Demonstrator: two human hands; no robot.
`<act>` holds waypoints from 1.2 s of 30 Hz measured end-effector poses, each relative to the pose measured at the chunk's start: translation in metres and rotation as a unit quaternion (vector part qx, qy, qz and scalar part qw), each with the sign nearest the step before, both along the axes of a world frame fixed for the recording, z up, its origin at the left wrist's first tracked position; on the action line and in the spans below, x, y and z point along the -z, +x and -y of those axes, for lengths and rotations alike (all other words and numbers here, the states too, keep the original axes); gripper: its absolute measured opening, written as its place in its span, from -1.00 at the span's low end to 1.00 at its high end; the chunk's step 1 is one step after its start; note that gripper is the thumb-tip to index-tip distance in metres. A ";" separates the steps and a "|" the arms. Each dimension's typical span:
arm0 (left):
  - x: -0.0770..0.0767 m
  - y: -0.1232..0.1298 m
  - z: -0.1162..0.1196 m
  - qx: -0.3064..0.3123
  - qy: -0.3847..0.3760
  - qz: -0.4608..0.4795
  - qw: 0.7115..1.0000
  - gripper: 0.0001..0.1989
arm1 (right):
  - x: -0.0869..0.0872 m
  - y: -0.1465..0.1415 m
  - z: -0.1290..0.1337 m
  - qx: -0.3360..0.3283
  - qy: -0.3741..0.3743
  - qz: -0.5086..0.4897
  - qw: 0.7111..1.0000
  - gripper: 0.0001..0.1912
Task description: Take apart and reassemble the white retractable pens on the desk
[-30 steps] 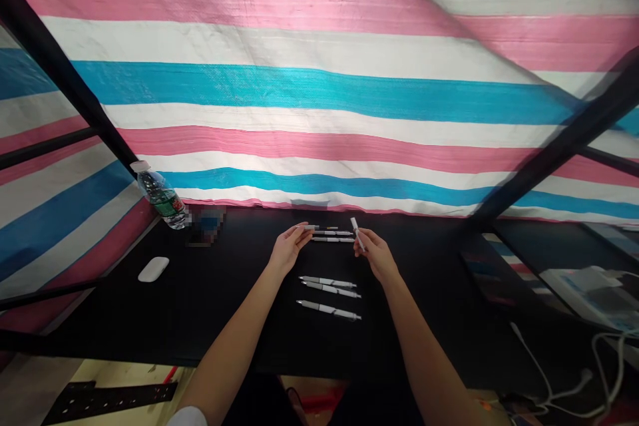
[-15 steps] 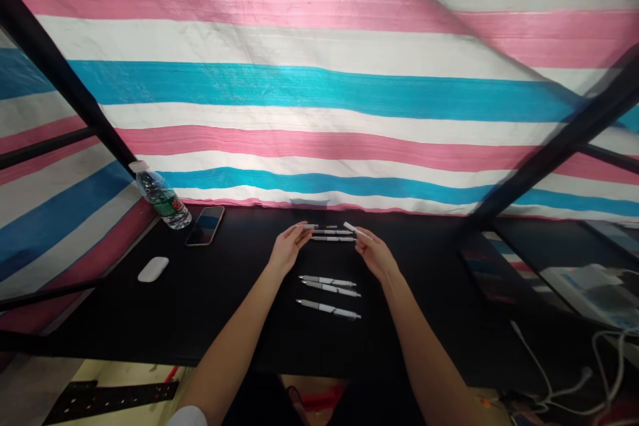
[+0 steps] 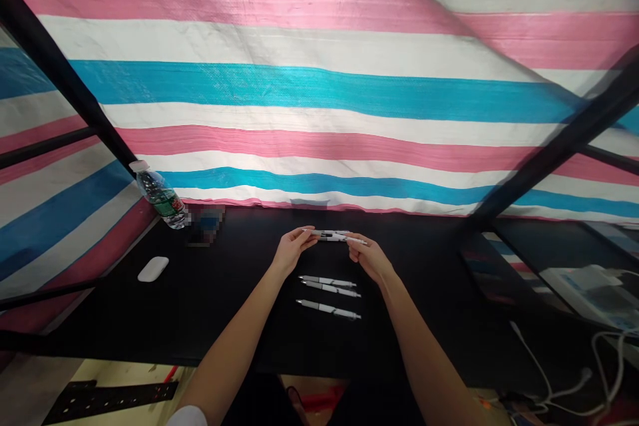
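My left hand (image 3: 292, 249) is closed in a pinch on the left end of a white and grey pen (image 3: 332, 237). The right end of the same pen is pinched by my right hand (image 3: 370, 256), just above the black table. Another white pen (image 3: 333, 232) lies right behind, partly overlapped by the held one, so the joint between the parts is hard to make out. Closer to me, between my forearms, three more pens lie side by side: a far one (image 3: 327, 281), a middle one (image 3: 330, 289) and a near one (image 3: 328, 309), tips to the left.
On the left of the black table (image 3: 224, 319) are a water bottle (image 3: 167, 203), a blurred-out phone (image 3: 206, 226) and a white earbud case (image 3: 153, 269). White cables (image 3: 549, 379) and a device (image 3: 594, 289) are at the right. Striped sheeting (image 3: 319, 93) hangs behind.
My hands have come together: the grey front part with its refill in the left and the white barrel in the right were apart and now line up as one pen. The phone became pixelated.
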State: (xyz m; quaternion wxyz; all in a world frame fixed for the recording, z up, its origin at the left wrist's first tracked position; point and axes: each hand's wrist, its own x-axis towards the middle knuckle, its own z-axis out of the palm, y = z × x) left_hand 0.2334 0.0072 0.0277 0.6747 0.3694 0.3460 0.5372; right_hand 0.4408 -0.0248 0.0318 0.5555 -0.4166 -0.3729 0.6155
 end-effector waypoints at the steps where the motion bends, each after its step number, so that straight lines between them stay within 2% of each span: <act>1: 0.000 0.001 0.001 0.008 0.001 -0.008 1.000 -0.67 | 0.000 -0.001 0.001 -0.003 -0.001 -0.002 1.000 -0.65; 13: -0.003 0.006 0.007 0.016 0.045 -0.127 0.991 -0.61 | 0.002 -0.009 0.001 -0.001 0.001 -0.024 1.000 -0.69; 19: 0.001 0.005 0.005 0.015 0.090 -0.226 0.970 -0.55 | 0.008 -0.008 -0.001 -0.014 0.006 -0.038 0.999 -0.69; 24: 0.002 0.003 0.005 0.037 0.140 -0.195 0.970 -0.69 | 0.013 -0.007 -0.004 0.006 -0.009 -0.040 0.999 -0.67; 27: 0.000 0.004 0.006 0.050 0.150 -0.167 0.973 -0.67 | 0.014 -0.007 -0.005 0.010 -0.011 -0.048 0.999 -0.66; 30: -0.001 0.006 0.006 0.044 0.126 -0.159 0.978 -0.53 | 0.013 -0.006 -0.004 0.013 -0.009 -0.056 0.998 -0.67; 34: 0.000 0.006 0.005 0.045 0.078 -0.195 0.977 -0.56 | 0.012 -0.006 -0.004 0.014 -0.004 -0.058 0.998 -0.69; 36: 0.001 0.005 0.005 0.051 0.080 -0.199 0.975 -0.56 | 0.012 -0.005 -0.004 0.008 -0.003 -0.055 0.998 -0.70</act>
